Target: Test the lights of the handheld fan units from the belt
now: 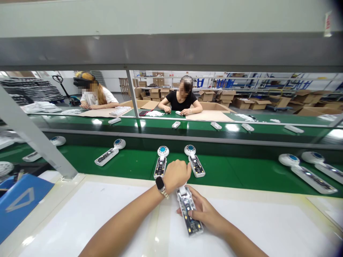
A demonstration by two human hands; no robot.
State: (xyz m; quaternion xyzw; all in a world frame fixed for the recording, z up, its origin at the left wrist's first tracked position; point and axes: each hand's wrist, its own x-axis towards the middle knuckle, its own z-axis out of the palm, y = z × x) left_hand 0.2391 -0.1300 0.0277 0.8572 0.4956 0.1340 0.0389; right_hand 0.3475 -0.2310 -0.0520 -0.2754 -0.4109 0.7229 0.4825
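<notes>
A white device with a see-through body and a dark circuit board (189,214) is held above the white worktop. My right hand (207,212) grips its body from the side, thumb lying across the board and fingers behind. At the upper end, my left hand (177,175), wearing a watch, is closed around the part where the neck runs up. Its fingers and the end it covers are mostly hidden. Just beyond lie two similar devices, one device (160,167) on the left and another device (197,166) on the right, each with a round blue-centred head.
The green conveyor belt (235,171) crosses ahead, carrying more devices (107,157) at both sides. A slanted metal post (40,132) and a blue bin (21,207) stand left. An overhead panel (171,50) spans above. Two people sit across the line, with white casings (176,125) before them.
</notes>
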